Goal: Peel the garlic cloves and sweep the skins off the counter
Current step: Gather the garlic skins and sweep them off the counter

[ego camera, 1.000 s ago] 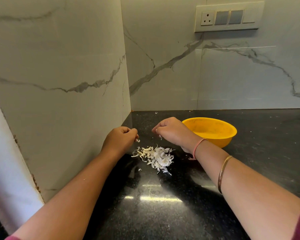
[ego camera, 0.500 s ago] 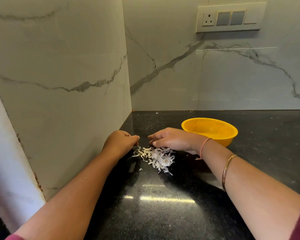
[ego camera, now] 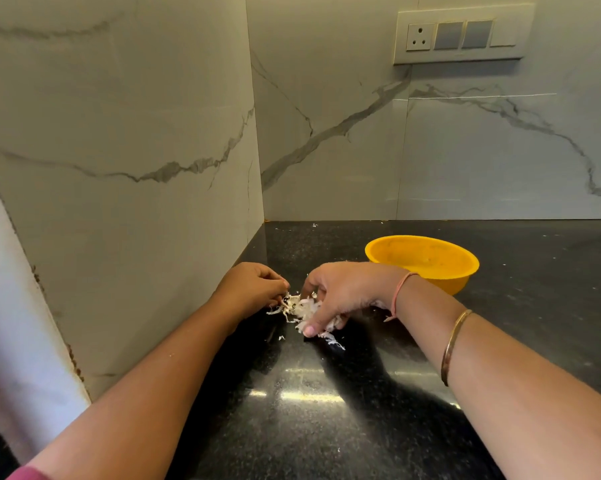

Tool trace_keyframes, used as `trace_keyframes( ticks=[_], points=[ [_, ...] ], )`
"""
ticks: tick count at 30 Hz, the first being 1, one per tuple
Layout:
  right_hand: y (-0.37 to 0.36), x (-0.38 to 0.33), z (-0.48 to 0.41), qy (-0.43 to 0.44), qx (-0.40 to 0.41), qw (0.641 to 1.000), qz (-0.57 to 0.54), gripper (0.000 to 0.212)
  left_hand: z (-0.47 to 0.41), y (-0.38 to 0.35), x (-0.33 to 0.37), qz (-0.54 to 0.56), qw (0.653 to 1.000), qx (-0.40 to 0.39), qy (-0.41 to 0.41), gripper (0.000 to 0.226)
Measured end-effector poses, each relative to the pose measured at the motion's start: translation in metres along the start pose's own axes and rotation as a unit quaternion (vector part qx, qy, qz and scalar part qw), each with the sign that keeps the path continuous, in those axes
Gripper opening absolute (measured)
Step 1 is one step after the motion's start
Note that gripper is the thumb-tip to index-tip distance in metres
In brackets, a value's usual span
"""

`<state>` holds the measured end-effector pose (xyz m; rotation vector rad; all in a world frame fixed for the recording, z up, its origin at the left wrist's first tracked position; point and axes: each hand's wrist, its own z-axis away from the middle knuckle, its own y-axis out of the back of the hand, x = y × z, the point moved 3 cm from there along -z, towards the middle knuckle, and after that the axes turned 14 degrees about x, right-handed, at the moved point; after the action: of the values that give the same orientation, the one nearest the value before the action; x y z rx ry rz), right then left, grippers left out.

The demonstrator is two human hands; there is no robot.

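Two hands at the skins (ego camera: pixel 297 310) | skins heaped on counter (ego camera: pixel 326 431) near left wall, in front of bowl (ego camera: pixel 427 260) | right hand (ego camera: pixel 344 292) clawed over skins, fingers and thumb curled round them | left hand (ego camera: pixel 254 289) curled, fingertips at heap's left edge, hold unclear

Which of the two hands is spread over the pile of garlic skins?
The right hand, the one wearing a pink thread and a gold bangle: its fingers arch over the garlic skins. The left hand is curled at the pile's edge.
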<state>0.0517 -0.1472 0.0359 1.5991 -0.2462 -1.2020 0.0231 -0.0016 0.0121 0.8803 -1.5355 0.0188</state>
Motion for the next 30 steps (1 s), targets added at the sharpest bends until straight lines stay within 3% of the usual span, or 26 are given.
trace_keyframes(
  ticks=[2, 5, 9, 14, 20, 25, 30],
  points=[
    [-0.004, -0.004, -0.004, 0.027, 0.04, 0.999, -0.01, 0.044, 0.0, 0.001, 0.0, 0.005, 1.0, 0.014, -0.007, 0.011],
    [-0.001, -0.005, -0.011, 0.052, 0.116, 0.991, -0.047, 0.044, -0.005, 0.007, 0.0, -0.016, 0.996, 0.082, -0.03, 0.013],
    [0.01, -0.003, -0.012, 0.05, 0.208, 0.974, -0.078, 0.014, -0.006, 0.011, 0.001, -0.023, 0.991, 0.127, -0.047, 0.009],
    [0.013, 0.001, -0.015, 0.03, 0.248, 0.965, -0.079, 0.041, -0.004, 0.007, 0.004, -0.044, 0.992, 0.095, -0.071, 0.024],
    [0.007, 0.004, -0.012, 0.009, 0.197, 0.98, 0.022, 0.043, 0.005, -0.01, 0.008, -0.08, 0.991, -0.048, -0.096, 0.033],
    [0.011, 0.0, -0.012, 0.01, 0.223, 0.974, -0.043, 0.042, 0.0, -0.007, 0.006, 0.003, 0.996, -0.002, -0.093, 0.032],
    [0.01, 0.003, -0.011, -0.007, 0.205, 0.978, 0.031, 0.042, -0.003, -0.004, 0.004, -0.006, 0.996, 0.026, -0.088, 0.031]
  ],
)
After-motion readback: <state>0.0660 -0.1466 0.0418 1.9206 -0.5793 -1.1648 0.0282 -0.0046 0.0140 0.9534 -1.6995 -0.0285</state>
